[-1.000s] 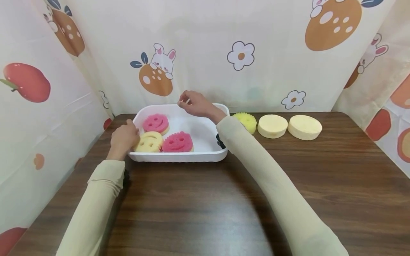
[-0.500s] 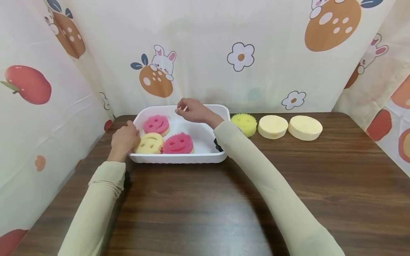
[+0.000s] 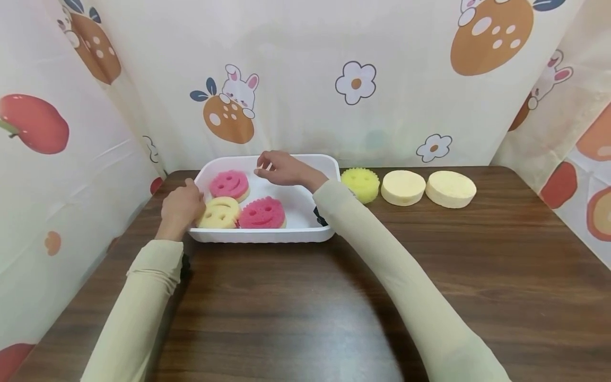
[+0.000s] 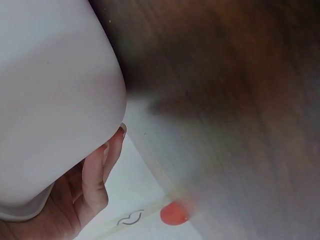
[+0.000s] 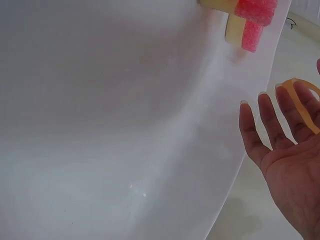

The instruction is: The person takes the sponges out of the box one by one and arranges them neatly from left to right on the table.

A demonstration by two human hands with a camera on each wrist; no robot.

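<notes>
A white tray (image 3: 305, 204) lies toward the back of the table, with two pink smiley sponges (image 3: 229, 184) and a pale yellow smiley sponge (image 3: 218, 213) in its left half. My left hand (image 3: 180, 209) holds the tray's left side; in the left wrist view its curled fingers (image 4: 93, 180) press the outer wall, with the rim at the palm. Over the tray's far side hovers my right hand (image 3: 282, 168), holding nothing. Its fingers (image 5: 272, 120) are spread and relaxed in the right wrist view, level with the far rim.
Right of the tray, a bright yellow scalloped sponge (image 3: 360, 184) and two pale round sponges (image 3: 403, 188) stand in a row on the brown wooden table (image 3: 267, 302). A printed curtain (image 3: 305, 106) rises behind and at both sides.
My right hand has come down closer to the tray's far rim and shifted slightly left. The left hand, tray and sponges keep their places; the view has moved slightly.
</notes>
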